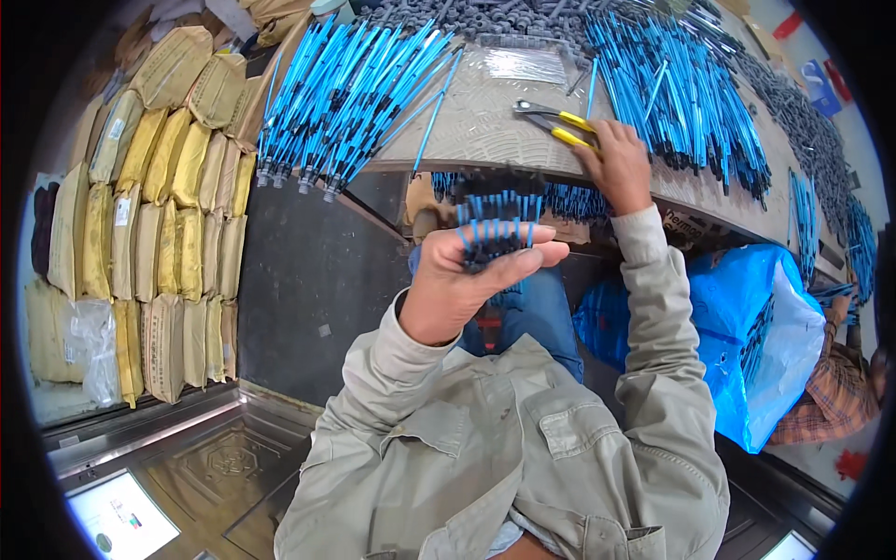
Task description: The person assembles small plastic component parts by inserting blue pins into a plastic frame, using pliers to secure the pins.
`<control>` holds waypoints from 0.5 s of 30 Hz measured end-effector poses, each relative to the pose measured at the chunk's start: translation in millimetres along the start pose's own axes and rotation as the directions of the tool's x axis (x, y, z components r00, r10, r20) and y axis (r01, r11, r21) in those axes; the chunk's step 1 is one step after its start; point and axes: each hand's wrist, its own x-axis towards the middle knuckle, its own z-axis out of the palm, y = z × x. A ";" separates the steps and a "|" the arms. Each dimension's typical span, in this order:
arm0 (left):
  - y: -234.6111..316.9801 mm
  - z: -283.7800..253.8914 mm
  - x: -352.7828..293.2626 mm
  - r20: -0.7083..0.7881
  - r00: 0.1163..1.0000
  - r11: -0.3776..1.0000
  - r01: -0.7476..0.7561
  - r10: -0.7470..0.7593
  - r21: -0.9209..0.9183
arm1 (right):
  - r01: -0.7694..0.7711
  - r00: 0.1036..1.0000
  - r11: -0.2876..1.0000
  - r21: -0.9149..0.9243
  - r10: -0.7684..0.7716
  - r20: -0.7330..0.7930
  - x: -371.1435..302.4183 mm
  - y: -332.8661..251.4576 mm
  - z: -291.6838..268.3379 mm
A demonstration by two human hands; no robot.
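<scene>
My left hand [481, 271] is raised in front of my chest, closed around a row of thin blue rods [499, 207] with black ends. Their far ends are dark and blurred. At the table's front edge, my right hand [616, 163] has its fingers and thumb around the handle ends of yellow-handled pliers [567, 123]. The handles are spread apart, and the metal jaws rest over the tabletop, pointing left. One loose blue rod [437, 114] lies left of the pliers.
Blue rods with black ends form a left pile [345, 93] and a right pile [677, 98]. Behind lie dark grey parts [523, 19] and a clear tray [525, 63]. Wrapped packages [149, 215] are stacked left. A blue bag [737, 327] stands right, beside another person's plaid sleeve [821, 406].
</scene>
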 end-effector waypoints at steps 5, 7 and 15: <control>-34.6 -2.6 11.1 -0.016 1.000 0.981 0.009 -0.006 0.194 | 0.095 0.990 0.663 0.742 0.018 -0.143 -49.6 -58.5 -87.9; -43.2 0.6 11.9 0.036 0.997 0.965 -0.078 0.072 0.251 | 0.170 0.985 0.702 0.692 -0.111 -0.129 -58.9 -81.2 -102.0; -56.2 2.2 -6.7 0.150 0.988 0.971 -0.070 0.036 0.227 | 0.183 0.980 0.558 0.810 -0.163 -0.110 -71.4 -110.1 -102.1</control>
